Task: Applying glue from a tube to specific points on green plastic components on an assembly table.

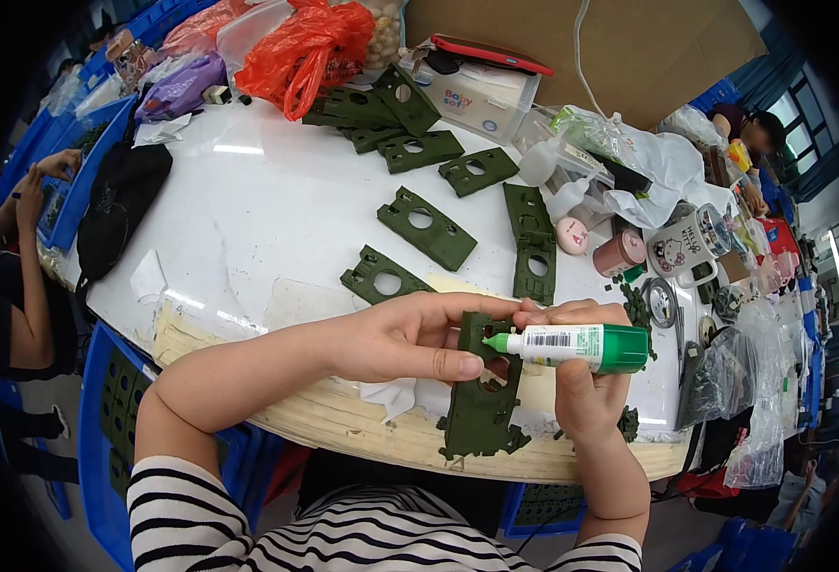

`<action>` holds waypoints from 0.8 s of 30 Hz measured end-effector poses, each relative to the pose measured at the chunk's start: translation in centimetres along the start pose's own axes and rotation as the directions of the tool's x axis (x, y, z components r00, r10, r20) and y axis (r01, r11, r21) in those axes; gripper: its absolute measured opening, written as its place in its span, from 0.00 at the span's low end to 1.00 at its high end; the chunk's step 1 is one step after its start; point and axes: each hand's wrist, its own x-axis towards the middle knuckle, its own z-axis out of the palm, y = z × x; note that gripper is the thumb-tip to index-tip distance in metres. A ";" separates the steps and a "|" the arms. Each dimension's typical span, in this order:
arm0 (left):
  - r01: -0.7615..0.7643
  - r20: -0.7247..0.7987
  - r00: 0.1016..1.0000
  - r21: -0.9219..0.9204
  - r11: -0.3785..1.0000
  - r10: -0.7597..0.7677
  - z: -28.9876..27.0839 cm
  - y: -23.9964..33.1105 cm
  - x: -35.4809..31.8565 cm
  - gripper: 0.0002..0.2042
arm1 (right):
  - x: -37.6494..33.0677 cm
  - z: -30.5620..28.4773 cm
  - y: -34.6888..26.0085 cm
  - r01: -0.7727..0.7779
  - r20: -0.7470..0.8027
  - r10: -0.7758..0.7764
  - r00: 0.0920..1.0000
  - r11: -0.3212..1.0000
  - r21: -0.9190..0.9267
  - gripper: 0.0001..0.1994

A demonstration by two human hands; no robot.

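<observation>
My left hand (405, 338) grips a dark green plastic model hull plate (472, 424) with a round hole, its thumb lying across the face. In my right hand (586, 391) is a small glue bottle (572, 345) with a white label, a green body and a light green nozzle. The nozzle tip points left, at the plate close to the hole; whether it touches cannot be told. More green hull plates lie beyond my hands, among them one nearby (369, 272), one in the middle (450, 246) and a long one (521, 214).
Red plastic bags (305, 52) and a clear box (486, 100) stand at the back. A mug (678, 250), a pink jar (619, 254) and a tape roll (662, 303) crowd the right. A black cap (124, 205) lies left. Blue crates (95, 429) hold green parts below. Another person's hands (57, 167) are at left.
</observation>
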 end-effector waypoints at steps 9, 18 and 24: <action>0.000 0.001 1.000 0.005 1.000 0.000 -0.1 -0.1 0.1 0.28 | 0.0 0.0 0.0 0.006 -0.003 -0.006 1.000 1.000 -0.008 0.16; -0.008 -0.006 1.000 -0.018 1.000 0.008 0.2 0.2 0.0 0.28 | 0.0 0.1 -0.2 -0.072 -0.092 0.087 0.992 0.986 0.153 0.20; -0.016 0.020 1.000 0.026 1.000 0.015 -0.3 0.5 0.0 0.30 | 0.6 -0.6 -0.5 -0.009 -0.136 0.028 0.990 0.990 0.141 0.20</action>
